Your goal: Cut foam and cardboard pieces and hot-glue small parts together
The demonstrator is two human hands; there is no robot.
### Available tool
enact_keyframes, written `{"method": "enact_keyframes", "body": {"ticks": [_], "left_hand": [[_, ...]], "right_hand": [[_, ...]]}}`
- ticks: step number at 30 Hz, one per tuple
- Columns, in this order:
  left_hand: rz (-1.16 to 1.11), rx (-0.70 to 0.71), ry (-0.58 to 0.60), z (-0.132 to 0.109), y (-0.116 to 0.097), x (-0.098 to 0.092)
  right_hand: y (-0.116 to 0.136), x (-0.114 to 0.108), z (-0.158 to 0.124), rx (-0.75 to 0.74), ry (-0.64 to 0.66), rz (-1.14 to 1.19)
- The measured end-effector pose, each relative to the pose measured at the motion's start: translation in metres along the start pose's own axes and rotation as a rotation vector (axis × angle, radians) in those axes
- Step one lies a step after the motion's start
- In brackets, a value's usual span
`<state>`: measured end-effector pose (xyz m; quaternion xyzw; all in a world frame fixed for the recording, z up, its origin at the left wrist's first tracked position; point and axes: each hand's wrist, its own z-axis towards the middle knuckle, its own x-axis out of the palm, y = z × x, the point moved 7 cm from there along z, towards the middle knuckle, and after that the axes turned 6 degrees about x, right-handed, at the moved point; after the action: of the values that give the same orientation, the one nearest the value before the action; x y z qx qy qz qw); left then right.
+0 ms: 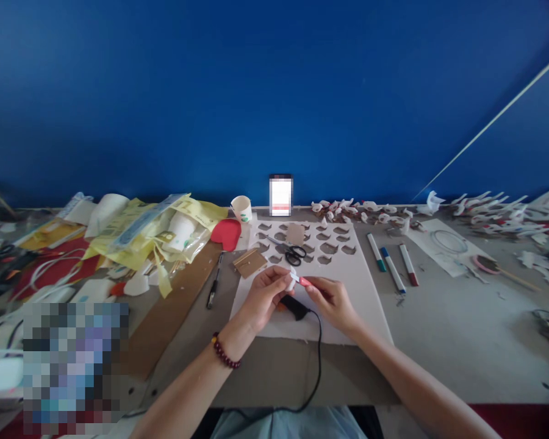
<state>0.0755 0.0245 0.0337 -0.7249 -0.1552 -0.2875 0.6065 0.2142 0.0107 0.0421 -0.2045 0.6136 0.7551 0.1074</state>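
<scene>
Above a white foam sheet (357, 305), my two hands meet. My left hand (269, 296), with a dark bead bracelet (224, 352) on its wrist, is closed on a small white piece (292, 281). The fingers of my right hand (332, 300) pinch a small red piece (305, 281), which touches or joins the white one; its exact kind is unclear. Below the hands lies a black corded tool (296, 307) with a bit of orange, partly hidden. Black-handled scissors (294, 253) rest just beyond them, across the rows of curved cut-outs in the sheet.
A phone (280, 196) leans on the blue wall beside a paper cup (241, 208). Several markers (393, 270) and white bird-like pieces (485, 210) lie to the right. Left are a pen (215, 280), red paper (226, 235), cardboard (176, 317) and yellow packaging (132, 235). A black cord (319, 356) crosses the front edge.
</scene>
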Motion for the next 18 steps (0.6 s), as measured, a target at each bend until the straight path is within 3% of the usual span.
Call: {"method": "enact_keyframes", "body": {"ticks": [10,18], "left_hand": [[0.101,-0.097,-0.009,-0.0059,0.0092,0.0025],[0.002,-0.018,-0.063,0.0009,0.0019,-0.0039]], "right_hand": [[-0.0046,-0.0046,0.0026,0.053,-0.063,0.035],[0.0014,-0.0035,0.0019,0.022,-0.025,0.046]]}}
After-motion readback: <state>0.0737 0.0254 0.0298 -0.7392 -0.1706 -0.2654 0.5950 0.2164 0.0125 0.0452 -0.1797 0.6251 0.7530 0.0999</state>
